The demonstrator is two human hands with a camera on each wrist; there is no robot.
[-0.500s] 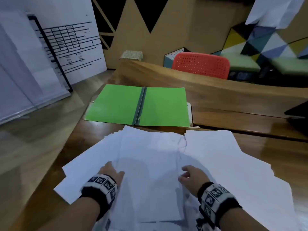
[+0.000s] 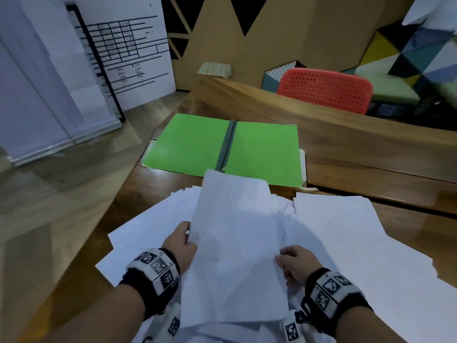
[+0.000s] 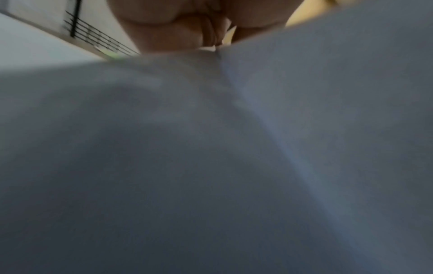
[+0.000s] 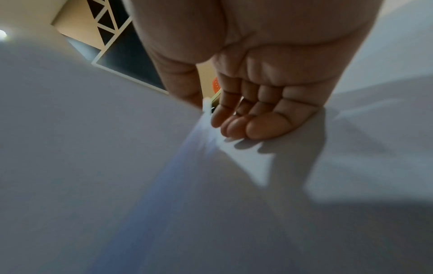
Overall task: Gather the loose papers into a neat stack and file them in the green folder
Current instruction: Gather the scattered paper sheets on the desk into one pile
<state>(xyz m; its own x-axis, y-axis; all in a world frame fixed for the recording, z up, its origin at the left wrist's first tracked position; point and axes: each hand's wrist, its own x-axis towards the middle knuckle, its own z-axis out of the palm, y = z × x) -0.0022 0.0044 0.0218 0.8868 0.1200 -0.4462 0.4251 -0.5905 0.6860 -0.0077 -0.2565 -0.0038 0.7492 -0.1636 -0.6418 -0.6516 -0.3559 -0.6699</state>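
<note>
Lifting one white sheet by its side edges, the left hand and right hand each pinch it, thumb over, fingers under. Beneath and around it, loose papers lie fanned across the wooden desk, unstacked. Beyond, the green folder lies open and unfilled; gathering has judgeably just begun.

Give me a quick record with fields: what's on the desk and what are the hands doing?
Setting: wooden desk
Folder: green folder, open flat, nothing filed in it
Papers: loose papers spread on the desk
Raised sheet: lifted sheet, held at both side edges
Left hand: grips its left edge
Right hand: grips its right edge
Behind: red chair
</note>
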